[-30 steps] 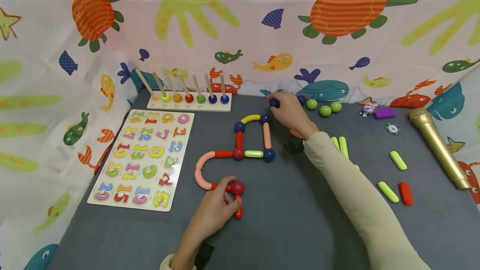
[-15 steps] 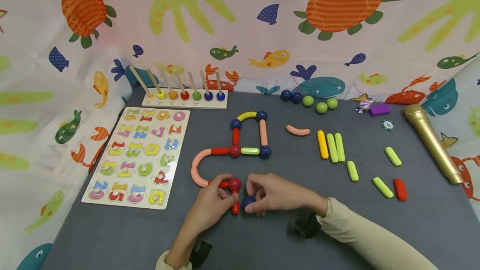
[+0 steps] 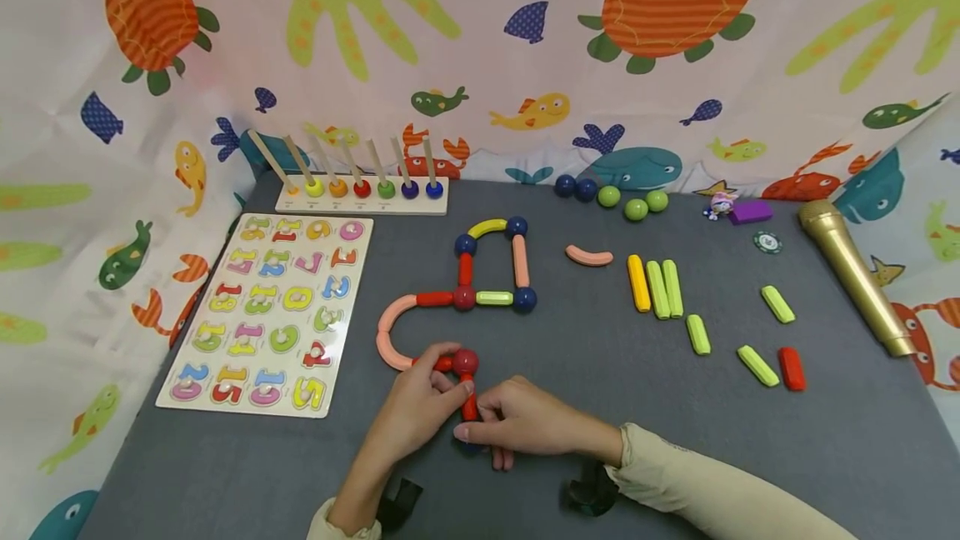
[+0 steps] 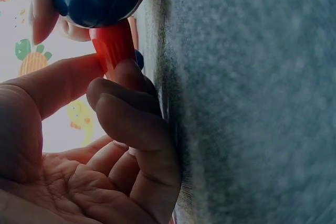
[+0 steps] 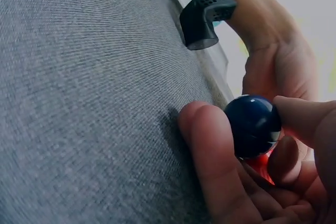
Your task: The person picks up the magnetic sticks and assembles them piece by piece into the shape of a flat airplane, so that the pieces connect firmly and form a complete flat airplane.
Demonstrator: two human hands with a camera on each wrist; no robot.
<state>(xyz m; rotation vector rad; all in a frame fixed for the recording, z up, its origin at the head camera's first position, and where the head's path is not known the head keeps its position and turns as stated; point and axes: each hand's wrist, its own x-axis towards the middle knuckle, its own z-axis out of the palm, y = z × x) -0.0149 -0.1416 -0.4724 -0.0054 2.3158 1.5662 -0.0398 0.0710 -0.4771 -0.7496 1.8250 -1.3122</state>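
Nearest, the right hand (image 3: 525,423) pinches a blue ball (image 5: 253,124) against the lower end of a red stick (image 3: 469,407). The left hand (image 3: 420,407) grips that stick on the grey tabletop (image 3: 600,440). Beyond lie 3 green balls (image 3: 636,208).

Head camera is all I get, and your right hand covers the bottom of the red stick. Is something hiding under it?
Observer: Yes. The right wrist view shows the right hand pinching a dark blue ball.
Operator: Is the ball touching the stick?
Observer: The left wrist view shows the ball sitting right on the end of the red stick.
Operator: Who holds the stick?
Observer: The left hand, its fingers against the stick just below the ball.
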